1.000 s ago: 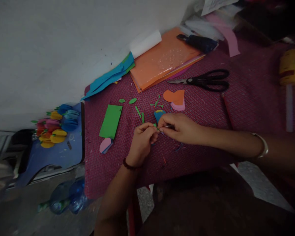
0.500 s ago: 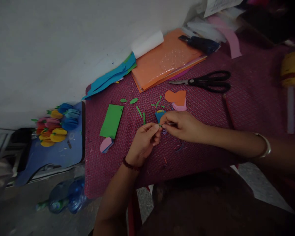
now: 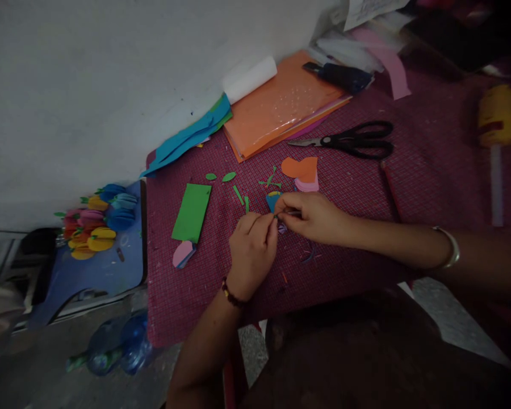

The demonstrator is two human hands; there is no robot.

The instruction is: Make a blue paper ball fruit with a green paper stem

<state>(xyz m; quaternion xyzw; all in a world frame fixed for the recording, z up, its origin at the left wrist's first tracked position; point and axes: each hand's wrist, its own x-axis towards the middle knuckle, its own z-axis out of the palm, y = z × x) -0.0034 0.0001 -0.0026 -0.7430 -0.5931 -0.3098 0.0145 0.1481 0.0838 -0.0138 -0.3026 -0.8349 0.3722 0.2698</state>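
My left hand [image 3: 254, 253] is closed in a pinch, its back turned up. Its fingertips meet those of my right hand [image 3: 315, 220], also pinched, over the table. A tiny green paper piece [image 3: 276, 216] shows between the fingertips; most of it is hidden. Something thin and dark pokes out beneath the right index finger, too small to name. Just beyond the right fingers lies a blue and yellow cutout [image 3: 273, 199]. Orange cutouts [image 3: 302, 168] rest over a pink one [image 3: 307, 185]. Green leaf shapes [image 3: 229, 176] and thin green strips [image 3: 238, 195] lie farther left.
Black-handled scissors [image 3: 353, 140] lie behind my right hand on the red checked tablecloth [image 3: 183, 307]. A green paper rectangle [image 3: 191, 212] is at left. Orange sheets [image 3: 281, 108] and blue strips [image 3: 187, 133] are at the back. Colourful paper fruit shapes [image 3: 100, 238] sit on a blue board [image 3: 111, 270].
My left hand has rolled over, so its back now faces up while its fingertips stay by the right ones. The right hand has barely moved. The view has shifted slightly.
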